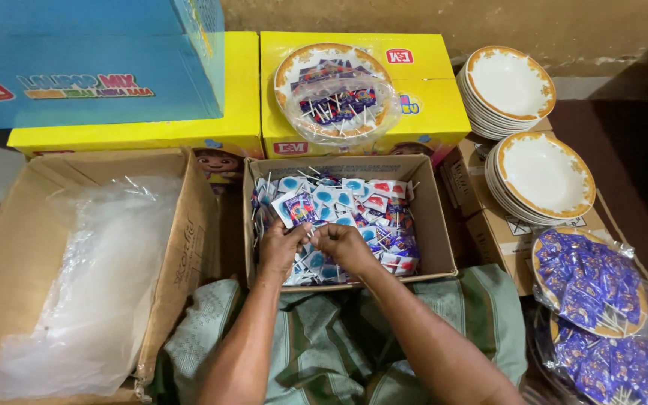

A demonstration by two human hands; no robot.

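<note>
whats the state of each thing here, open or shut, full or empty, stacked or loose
left hand: fingers closed on wrapped lollipops
right hand: fingers pinched on lollipops
middle cardboard box: open, partly filled with loose lollipops
left cardboard box: open, holds clear plastic bags
yellow cartons: shut
bagged plate: filled, on carton
empty plates: two stacks
purple-sweet plates: filled, bagged

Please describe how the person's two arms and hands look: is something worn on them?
Both arms are bare up to the frame edge: no sleeves, gloves or watch show. The left hand and right hand carry no visible rings or bracelets. Both forearms are slim. Nothing else is worn on them.
</note>
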